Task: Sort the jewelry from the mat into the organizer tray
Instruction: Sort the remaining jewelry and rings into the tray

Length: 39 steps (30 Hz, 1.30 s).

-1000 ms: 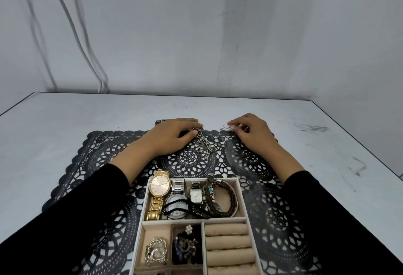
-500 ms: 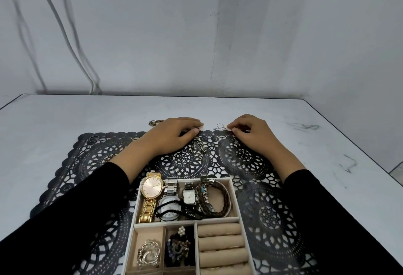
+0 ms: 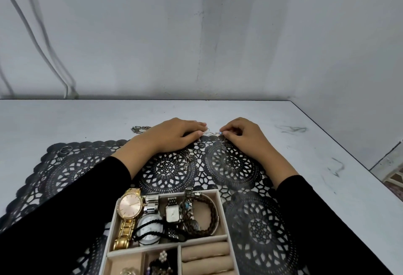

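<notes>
Organizer tray (image 3: 211,191) nearest, watches and bracelets filed | mat (image 3: 257,226) beyond, ring (image 3: 65,150) on its far-left corner unsorted | left hand (image 3: 174,135) flat, fingers straight, judged steadying mat | right hand (image 3: 242,135) pinching blue-beaded earring (image 3: 220,133) at mat's far edge, judged start of pickup | chain (image 3: 140,129) on worktop (image 3: 283,122) behind.

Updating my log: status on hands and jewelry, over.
Left hand flat on mat, fingers beside beaded piece. Right hand pinches it. Chain loose on mat; nothing blocking.
</notes>
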Each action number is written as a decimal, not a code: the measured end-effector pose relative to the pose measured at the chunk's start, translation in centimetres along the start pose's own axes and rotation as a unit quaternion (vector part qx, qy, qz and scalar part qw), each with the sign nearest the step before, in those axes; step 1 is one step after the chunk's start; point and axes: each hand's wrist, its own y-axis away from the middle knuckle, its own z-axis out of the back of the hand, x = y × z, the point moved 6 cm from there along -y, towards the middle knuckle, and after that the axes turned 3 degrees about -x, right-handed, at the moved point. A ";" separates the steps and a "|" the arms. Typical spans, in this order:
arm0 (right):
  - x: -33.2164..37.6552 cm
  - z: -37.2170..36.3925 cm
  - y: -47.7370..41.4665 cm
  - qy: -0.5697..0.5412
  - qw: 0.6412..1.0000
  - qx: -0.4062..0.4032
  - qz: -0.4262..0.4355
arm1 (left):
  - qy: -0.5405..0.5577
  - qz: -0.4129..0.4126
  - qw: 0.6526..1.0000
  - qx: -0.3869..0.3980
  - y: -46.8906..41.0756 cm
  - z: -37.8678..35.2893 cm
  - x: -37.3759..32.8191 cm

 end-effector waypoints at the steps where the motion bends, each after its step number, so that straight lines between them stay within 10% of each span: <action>1: -0.1 0.0 0.0 -0.004 1.000 0.003 -0.003 | 0.003 -0.002 1.000 -0.017 -0.2 0.2 0.1; 39: -1.3 0.5 -0.5 -0.167 0.985 -0.037 -0.031 | 0.016 -0.039 0.998 -0.035 -3.7 0.6 -0.5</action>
